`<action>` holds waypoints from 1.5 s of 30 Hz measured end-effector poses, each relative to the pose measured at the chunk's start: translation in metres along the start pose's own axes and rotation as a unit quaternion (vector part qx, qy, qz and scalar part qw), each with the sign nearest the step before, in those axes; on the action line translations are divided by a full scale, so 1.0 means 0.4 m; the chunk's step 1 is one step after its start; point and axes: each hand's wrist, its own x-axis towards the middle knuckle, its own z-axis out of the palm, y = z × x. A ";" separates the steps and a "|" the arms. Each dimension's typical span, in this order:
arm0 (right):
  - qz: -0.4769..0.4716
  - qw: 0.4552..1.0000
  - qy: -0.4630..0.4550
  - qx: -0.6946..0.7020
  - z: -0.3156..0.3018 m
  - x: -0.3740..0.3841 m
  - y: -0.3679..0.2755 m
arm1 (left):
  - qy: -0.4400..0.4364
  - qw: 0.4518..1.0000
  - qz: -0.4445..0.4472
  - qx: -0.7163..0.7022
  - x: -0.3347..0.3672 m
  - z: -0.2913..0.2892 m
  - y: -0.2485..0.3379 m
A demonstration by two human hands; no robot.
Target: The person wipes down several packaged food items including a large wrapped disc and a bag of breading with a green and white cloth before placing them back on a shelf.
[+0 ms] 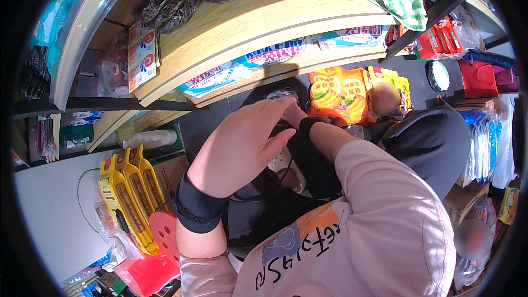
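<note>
- Hands close together at the middle of the view: the left hand (242,142) lies nearer the camera, back upward, fingers straight and side by side, thumb held apart from them with a gap between
- Right hand (292,112) just beyond, partly covered by the left fingers; whether its own fingers are apart or together I cannot tell
- Clear plastic-wrapped item (281,95) at the far end of the fingers, in front of the low shelf; mostly hidden, so contact cannot be told
- Left forearm rises from the lower edge, a wide black wristband (201,209) around its wrist; the right forearm slants in from a pale pink sleeve (379,168), a thin dark band (307,126) at its wrist
- Dark trouser legs (426,146) bent at the knee, flanking the hands; a pale clog with holes (286,169) shows beneath the left thumb
- Orange bags (330,98) printed with bananas stand just right of the hands, yellow packages (405,92) beside them
- Wooden shelf (264,25) curves across beyond the hands, blue-and-white packages (214,81) on its lower board, a green-striped cloth (396,3) draped at its right edge
- Yellow packs (129,198) stand in a row at left, near the left wrist, with a red bag (146,272) below
</note>
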 end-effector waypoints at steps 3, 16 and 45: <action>-0.013 0.996 -0.079 -0.043 -0.012 0.006 -0.049 | -0.009 1.000 -0.018 0.008 -0.012 -0.007 -0.001; 0.013 0.998 -0.006 0.067 -0.027 0.032 -0.006 | -0.015 0.999 -0.035 0.033 0.026 0.003 -0.049; 0.112 0.624 -0.060 0.771 -0.819 -0.249 0.500 | 0.177 0.979 0.022 0.096 0.168 0.007 -0.061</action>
